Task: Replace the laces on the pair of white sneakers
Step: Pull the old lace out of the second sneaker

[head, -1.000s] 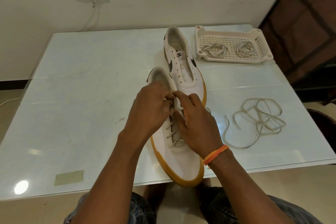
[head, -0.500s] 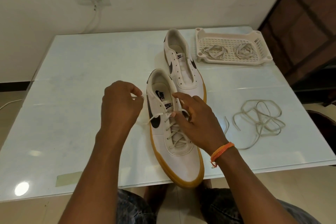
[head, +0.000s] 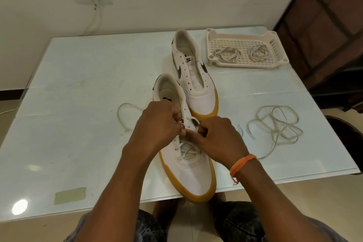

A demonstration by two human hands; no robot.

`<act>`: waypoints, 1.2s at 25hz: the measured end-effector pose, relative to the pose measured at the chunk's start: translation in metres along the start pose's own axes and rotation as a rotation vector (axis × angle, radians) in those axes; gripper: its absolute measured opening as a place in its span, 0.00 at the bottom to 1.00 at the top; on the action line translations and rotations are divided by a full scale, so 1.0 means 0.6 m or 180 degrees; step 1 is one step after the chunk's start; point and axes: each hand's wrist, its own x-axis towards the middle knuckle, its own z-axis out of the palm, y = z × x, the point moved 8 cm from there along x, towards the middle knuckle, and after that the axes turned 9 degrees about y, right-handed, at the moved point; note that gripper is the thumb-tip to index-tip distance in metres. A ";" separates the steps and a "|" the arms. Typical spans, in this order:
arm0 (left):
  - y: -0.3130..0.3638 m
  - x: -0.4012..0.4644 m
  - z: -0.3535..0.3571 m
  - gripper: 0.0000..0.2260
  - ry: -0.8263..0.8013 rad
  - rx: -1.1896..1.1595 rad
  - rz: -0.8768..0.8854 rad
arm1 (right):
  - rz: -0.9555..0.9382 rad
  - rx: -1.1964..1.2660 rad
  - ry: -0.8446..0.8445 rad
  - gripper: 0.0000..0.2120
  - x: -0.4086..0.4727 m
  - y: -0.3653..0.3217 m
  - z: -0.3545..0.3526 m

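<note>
Head view: lacing near sneaker (head: 188, 175).
My left hand (head: 159, 124) and right hand (head: 220, 139) both pinch its lace (head: 191, 121) over the eyelets.

Both hands (head: 188, 129) are covering the near sneaker's (head: 188, 171) upper eyelets at frame centre; the fingers' (head: 181, 124) lace grip is unclear.

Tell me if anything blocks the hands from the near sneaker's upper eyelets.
Nothing visible does. The left hand and right hand already pinch the lace over the near sneaker.
</note>
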 end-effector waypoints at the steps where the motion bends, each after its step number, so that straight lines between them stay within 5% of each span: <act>1: -0.004 0.002 -0.001 0.02 -0.0049 -0.0175 -0.0092 | 0.0051 0.0042 -0.0075 0.26 -0.001 -0.001 0.008; 7: -0.040 -0.002 0.001 0.02 -0.0230 -0.1463 -0.0878 | 0.0341 0.0374 -0.0284 0.22 -0.003 0.002 0.013; 14: -0.080 -0.010 0.007 0.09 -0.0225 -0.3060 -0.2062 | 0.0469 0.0658 0.0169 0.25 -0.008 0.002 0.039; 18: -0.063 0.008 -0.036 0.08 0.0245 -0.1497 -0.0951 | 0.0344 0.0371 0.0336 0.23 -0.015 -0.007 0.049; 23: -0.024 0.013 -0.051 0.07 0.0839 -0.0549 -0.0020 | 0.0199 0.0248 0.0260 0.22 -0.029 -0.040 0.054; 25: -0.049 0.014 -0.042 0.09 0.0767 -0.1356 -0.0612 | 0.0244 0.0208 0.0162 0.22 -0.030 -0.036 0.060; 28: -0.085 0.002 -0.020 0.16 0.0354 -0.3730 -0.1982 | 0.0198 0.0221 0.0172 0.22 -0.028 -0.038 0.063; 30: -0.085 0.002 -0.021 0.17 0.0254 -0.3563 -0.1961 | 0.0193 0.0229 0.0187 0.22 -0.029 -0.038 0.063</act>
